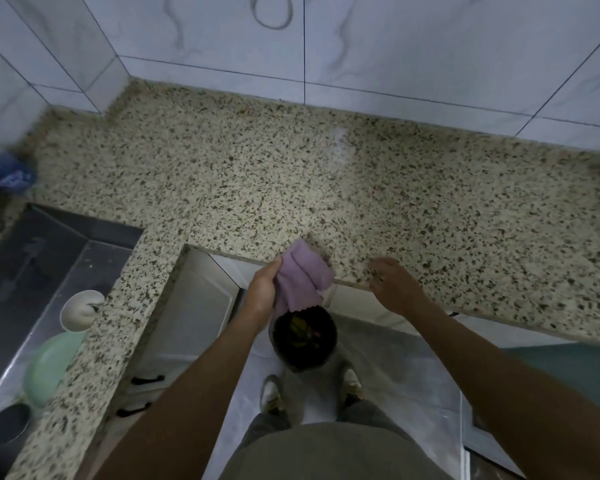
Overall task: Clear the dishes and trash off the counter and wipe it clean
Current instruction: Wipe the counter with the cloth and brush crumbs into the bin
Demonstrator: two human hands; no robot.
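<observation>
A: A speckled beige granite counter (291, 174) is seen under a wall of pale grey marbled tiles (430, 46). Its top is bare across the middle. Where is the cloth found?

B: A folded lilac cleaning cloth (300, 277) is gripped by the left hand (262, 292) at the front edge of the counter. The fingers are closed around its left side. The upper part of the cloth lies on the stone, and the lower part hangs past the edge.

A: And the right hand (394, 285)?

B: It is laid at the same edge, just beside the cloth, palm down, fingers loosely bent. Nothing is seen inside it.

A: What is placed below the hands?

B: A round black trash bin (303, 341) is set on the floor, directly under the hanging cloth. Yellow and red scraps are seen inside; what they are cannot be told.

A: And the dishes?

B: A white bowl (80, 308) and a pale green plate (51, 365) are held in the steel sink (32, 271) at the left. A crumpled blue plastic bag (9, 173) is seen at the far left of the counter, blurred.
</observation>
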